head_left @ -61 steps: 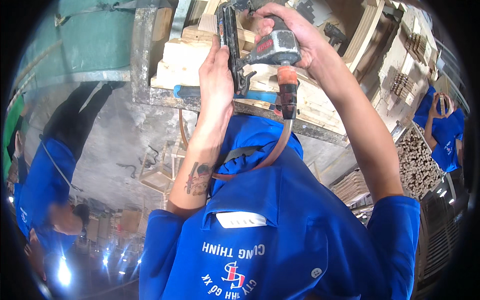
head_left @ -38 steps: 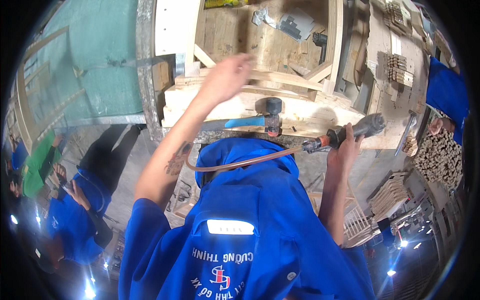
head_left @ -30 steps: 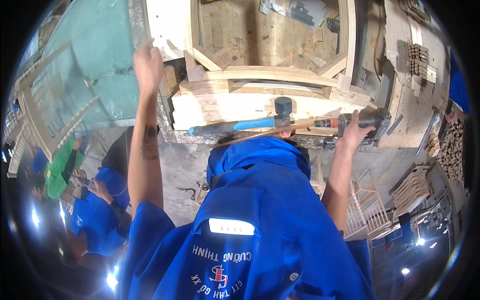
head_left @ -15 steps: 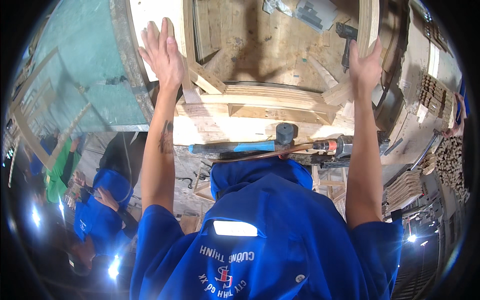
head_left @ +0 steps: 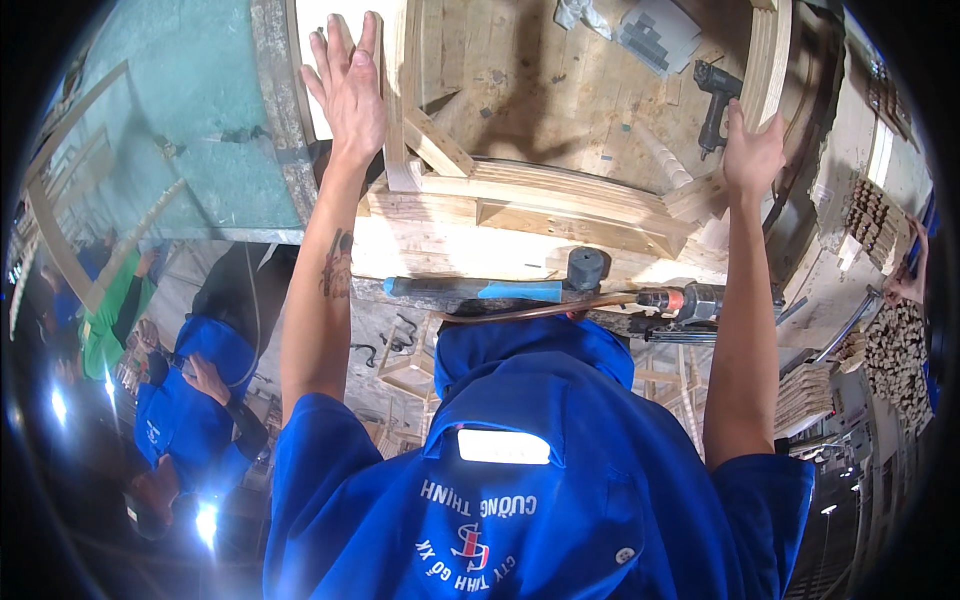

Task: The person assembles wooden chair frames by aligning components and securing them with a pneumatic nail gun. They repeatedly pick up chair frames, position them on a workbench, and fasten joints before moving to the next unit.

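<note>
A pale wooden frame [head_left: 560, 190] lies on the bench in front of me, with a side rail at left, another at right, and layered strips along its near side. My left hand [head_left: 352, 100] rests open, fingers spread, on a brightly lit white board [head_left: 312, 90] beside the left rail [head_left: 402, 70]. My right hand [head_left: 752, 158] is closed around the lower part of the right rail [head_left: 768, 65]; some of its fingers are hidden. A short diagonal brace [head_left: 438, 142] sits in the near left corner. Just inside the right rail lies a black pistol-shaped tool [head_left: 715, 100].
Along the near bench edge lie a mallet with a blue handle [head_left: 480, 290] and black head [head_left: 586, 266], and a power tool [head_left: 695, 302]. Printed paper [head_left: 658, 36] lies at the far side. A green surface [head_left: 180, 140] is at left. Co-workers in blue [head_left: 200, 385] and green stand lower left.
The whole view has shifted, so the frame and tools appear farther right and slightly higher. Both hands keep their places on the board and the right rail.
</note>
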### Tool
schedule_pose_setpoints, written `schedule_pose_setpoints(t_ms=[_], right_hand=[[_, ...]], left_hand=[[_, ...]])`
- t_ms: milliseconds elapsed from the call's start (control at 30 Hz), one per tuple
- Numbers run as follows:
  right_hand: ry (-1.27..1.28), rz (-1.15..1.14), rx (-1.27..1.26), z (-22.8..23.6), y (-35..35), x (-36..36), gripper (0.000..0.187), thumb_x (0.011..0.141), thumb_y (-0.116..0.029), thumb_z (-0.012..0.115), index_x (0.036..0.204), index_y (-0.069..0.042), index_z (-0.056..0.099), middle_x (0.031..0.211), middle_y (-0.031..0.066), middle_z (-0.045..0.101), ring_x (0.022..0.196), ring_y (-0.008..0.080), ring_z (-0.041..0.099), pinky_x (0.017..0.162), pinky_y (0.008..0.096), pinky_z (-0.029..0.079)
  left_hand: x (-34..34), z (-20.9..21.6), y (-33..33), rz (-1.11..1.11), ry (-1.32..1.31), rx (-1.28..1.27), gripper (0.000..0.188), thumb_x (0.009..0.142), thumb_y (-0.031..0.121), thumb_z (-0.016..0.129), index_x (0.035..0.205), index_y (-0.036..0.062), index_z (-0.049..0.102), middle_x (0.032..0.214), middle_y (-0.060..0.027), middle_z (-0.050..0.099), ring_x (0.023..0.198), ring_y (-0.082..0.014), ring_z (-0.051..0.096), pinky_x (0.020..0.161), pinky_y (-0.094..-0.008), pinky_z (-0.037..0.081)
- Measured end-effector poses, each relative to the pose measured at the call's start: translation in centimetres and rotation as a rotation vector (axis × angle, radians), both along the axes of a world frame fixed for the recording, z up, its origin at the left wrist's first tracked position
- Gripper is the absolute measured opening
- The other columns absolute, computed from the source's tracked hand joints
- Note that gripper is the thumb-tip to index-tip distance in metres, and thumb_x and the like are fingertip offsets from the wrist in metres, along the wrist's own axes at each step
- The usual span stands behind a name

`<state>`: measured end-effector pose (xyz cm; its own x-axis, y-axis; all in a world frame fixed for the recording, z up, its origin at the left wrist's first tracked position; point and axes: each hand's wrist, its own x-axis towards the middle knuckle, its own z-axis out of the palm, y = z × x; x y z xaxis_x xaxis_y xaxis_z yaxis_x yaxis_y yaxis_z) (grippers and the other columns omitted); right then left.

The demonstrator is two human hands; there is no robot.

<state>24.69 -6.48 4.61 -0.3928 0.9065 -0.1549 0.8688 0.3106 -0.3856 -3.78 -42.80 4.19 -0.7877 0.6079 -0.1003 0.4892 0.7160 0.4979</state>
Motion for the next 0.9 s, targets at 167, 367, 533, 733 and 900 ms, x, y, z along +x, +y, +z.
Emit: schedule_pose_setpoints(t_ms=[167, 367, 533, 733, 900], right_hand=[[-0.022, 0.019, 0.019, -0.2, -0.1, 0.2, 0.058, 0.088, -0.043, 0.075, 0.12, 0.003, 0.06, 0.106, 0.0275, 0.073, 0.104, 0.0466, 0.069, 0.095, 0.0491, 0.052], [0.027, 0.02, 0.006, -0.6, -0.4, 0.9, 0.049, 0.089, -0.035, 0.074, 0.121, -0.001, 0.057, 0.103, 0.0309, 0.072, 0.1, 0.0496, 0.069, 0.088, 0.0516, 0.055], [0.118, -0.008, -0.039, -2.0, 0.4, 2.2, 0.047, 0.089, -0.026, 0.074, 0.125, -0.005, 0.053, 0.109, 0.0323, 0.069, 0.109, 0.049, 0.065, 0.091, 0.0529, 0.054], [0.086, 0.038, -0.038, 0.4, 2.0, -0.1, 0.048, 0.095, -0.033, 0.069, 0.128, -0.004, 0.051, 0.107, 0.0342, 0.068, 0.107, 0.0526, 0.063, 0.088, 0.057, 0.052], [-0.087, -0.019, 0.016, 0.0, 0.0, 0.4, 0.049, 0.095, -0.044, 0.066, 0.121, -0.006, 0.049, 0.101, 0.0368, 0.068, 0.104, 0.0561, 0.063, 0.088, 0.0596, 0.052]], left_hand=[[0.0, 0.5, 0.3, -0.036, 0.012, -0.044, 0.078, 0.103, 0.068, -0.002, 0.16, 0.0319, 0.038, 0.172, -0.0173, 0.013, 0.158, -0.0415, 0.0, 0.124, -0.0578, -0.01], [0.0, -0.4, -0.8, -0.059, 0.114, -0.038, 0.061, 0.109, 0.057, 0.02, 0.159, 0.029, 0.04, 0.17, -0.0181, 0.019, 0.157, -0.0435, 0.007, 0.124, -0.0633, -0.002], [2.2, -1.7, 1.1, -0.017, 0.17, -0.096, 0.078, 0.102, 0.055, 0.047, 0.161, 0.0055, 0.031, 0.169, -0.0134, 0.025, 0.159, -0.036, 0.012, 0.124, -0.0619, 0.002], [-0.8, 2.3, 1.1, 0.05, 0.008, 0.127, 0.064, 0.108, 0.047, 0.04, 0.155, 0.0037, 0.042, 0.165, -0.0148, 0.035, 0.155, -0.0351, 0.024, 0.126, -0.0563, 0.011], [-2.7, 1.1, -3.5, -0.084, 0.192, 0.068, 0.051, 0.111, 0.036, 0.028, 0.147, 0.0125, 0.057, 0.158, -0.0137, 0.046, 0.15, -0.0325, 0.037, 0.122, -0.0485, 0.027]])
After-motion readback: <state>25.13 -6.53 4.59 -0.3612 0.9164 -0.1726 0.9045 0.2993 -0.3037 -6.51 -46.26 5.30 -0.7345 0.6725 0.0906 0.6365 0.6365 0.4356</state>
